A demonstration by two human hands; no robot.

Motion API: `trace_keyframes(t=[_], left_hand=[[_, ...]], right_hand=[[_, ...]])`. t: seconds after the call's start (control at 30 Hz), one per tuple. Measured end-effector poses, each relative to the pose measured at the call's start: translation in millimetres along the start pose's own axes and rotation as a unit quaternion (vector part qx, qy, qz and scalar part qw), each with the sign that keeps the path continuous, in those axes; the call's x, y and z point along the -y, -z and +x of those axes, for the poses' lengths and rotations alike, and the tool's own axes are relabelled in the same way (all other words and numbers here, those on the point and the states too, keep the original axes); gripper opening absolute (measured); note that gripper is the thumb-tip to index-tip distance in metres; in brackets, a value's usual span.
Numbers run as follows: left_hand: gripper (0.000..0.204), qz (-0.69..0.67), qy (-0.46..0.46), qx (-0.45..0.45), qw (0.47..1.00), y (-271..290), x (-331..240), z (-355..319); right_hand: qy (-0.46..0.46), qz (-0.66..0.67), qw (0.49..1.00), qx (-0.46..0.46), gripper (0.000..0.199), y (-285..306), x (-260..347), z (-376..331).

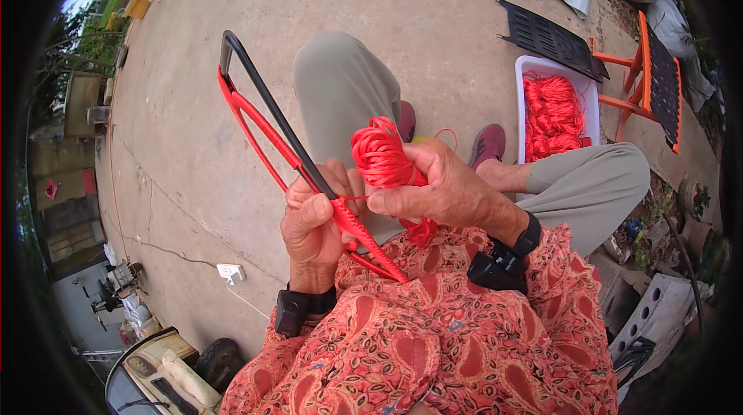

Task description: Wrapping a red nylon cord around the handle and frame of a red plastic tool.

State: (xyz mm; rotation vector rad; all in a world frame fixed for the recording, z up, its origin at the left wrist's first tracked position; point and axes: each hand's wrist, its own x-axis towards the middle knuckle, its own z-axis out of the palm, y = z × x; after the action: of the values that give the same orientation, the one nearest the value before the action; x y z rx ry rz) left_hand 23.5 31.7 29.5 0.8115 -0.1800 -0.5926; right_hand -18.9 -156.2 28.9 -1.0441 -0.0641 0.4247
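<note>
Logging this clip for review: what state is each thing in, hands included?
Left hand: closed around the netting needle.
Right hand: gripping the red cord bundle.
Netting needle: long, red and black, held tilted, tip pointing up and left.
Red cord bundle: wound in a hank, one strand running to the needle.
White tub: on the ground, full of red cord.
Orange chair: standing, unoccupied.

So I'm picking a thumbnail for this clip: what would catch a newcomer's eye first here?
The bright red twine bundle at centre, gripped in the right hand. Next, the long red netting needle that the left hand holds beside a black frame, slanting up to the left. At upper right, a white tub piled with more red twine stands on the concrete.
</note>
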Motion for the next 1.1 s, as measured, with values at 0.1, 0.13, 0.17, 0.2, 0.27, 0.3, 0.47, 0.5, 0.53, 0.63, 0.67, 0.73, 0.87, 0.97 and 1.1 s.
trace_keyframes(t=[0.1, 0.13, 0.17, 0.2, 0.27, 0.3, 0.47, 0.5, 0.53, 0.63, 0.67, 0.73, 0.87, 0.97, 1.1], left_hand=[[0.023, -0.004, 0.008, -0.008, 1.000, -1.3, 0.7, 0.5], [0.023, -0.003, 0.007, -0.007, 1.000, -1.7, 0.1, 0.4], [0.023, -0.002, 0.007, -0.009, 1.000, -1.8, -0.4, 0.4], [0.023, 0.000, 0.006, -0.011, 1.000, -2.1, -1.0, 0.4], [0.021, -0.008, 0.016, 0.007, 1.000, 0.6, 1.7, 2.0], [0.019, -0.014, 0.024, 0.023, 0.999, 1.6, 3.4, 3.1], [0.022, 0.010, 0.032, 0.010, 0.999, 0.0, 4.2, 5.1], [0.024, 0.020, 0.049, 0.007, 0.999, 1.8, 7.0, 7.5], [0.022, 0.014, 0.070, -0.023, 0.997, -0.8, 5.6, 8.5], [0.019, -0.006, 0.098, -0.066, 0.993, -3.1, 6.8, 10.1], [0.019, -0.012, 0.094, -0.066, 0.993, -2.5, 8.2, 10.2], [0.022, -0.013, 0.101, -0.073, 0.992, -0.6, 9.5, 9.6], [0.027, -0.004, 0.108, -0.090, 0.990, -3.5, 7.8, 10.2], [0.026, 0.004, 0.112, -0.113, 0.987, -3.4, 10.0, 12.2], [0.025, 0.020, 0.106, -0.126, 0.986, -4.5, 6.6, 12.1]], right_hand=[[0.020, -0.033, 0.999, -0.026, 0.028, 1.4, 2.1, -1.1], [0.024, -0.037, 0.999, -0.027, 0.028, 1.1, 2.6, -0.8], [0.028, -0.040, 0.998, -0.028, 0.027, 0.8, 3.0, -0.5], [0.029, -0.041, 0.998, -0.027, 0.027, 0.6, 3.2, -0.3], [0.028, -0.038, 0.998, -0.035, 0.027, 2.9, 0.0, -1.9], [0.027, -0.038, 0.998, -0.038, 0.027, 4.7, 0.0, -3.1], [0.035, -0.046, 0.997, -0.054, 0.022, 8.1, -2.2, -1.3], [0.033, -0.049, 0.997, -0.055, 0.022, 12.9, -9.1, 0.1], [0.006, -0.034, 0.997, -0.068, 0.021, 17.5, -16.2, 2.8], [-0.016, -0.035, 0.992, -0.117, 0.023, 25.2, -28.7, 2.0], [-0.022, 0.011, 0.992, -0.121, 0.025, 30.2, -33.3, 0.0], [-0.031, 0.052, 0.991, -0.123, 0.027, 38.4, -39.0, -6.2], [-0.063, 0.147, 0.969, -0.186, 0.029, 52.1, -52.5, -20.6], [-0.059, 0.124, 0.965, -0.223, 0.030, 63.0, -60.9, -28.2], [-0.007, 0.006, 0.973, -0.232, 0.034, 64.1, -38.0, -26.4]])
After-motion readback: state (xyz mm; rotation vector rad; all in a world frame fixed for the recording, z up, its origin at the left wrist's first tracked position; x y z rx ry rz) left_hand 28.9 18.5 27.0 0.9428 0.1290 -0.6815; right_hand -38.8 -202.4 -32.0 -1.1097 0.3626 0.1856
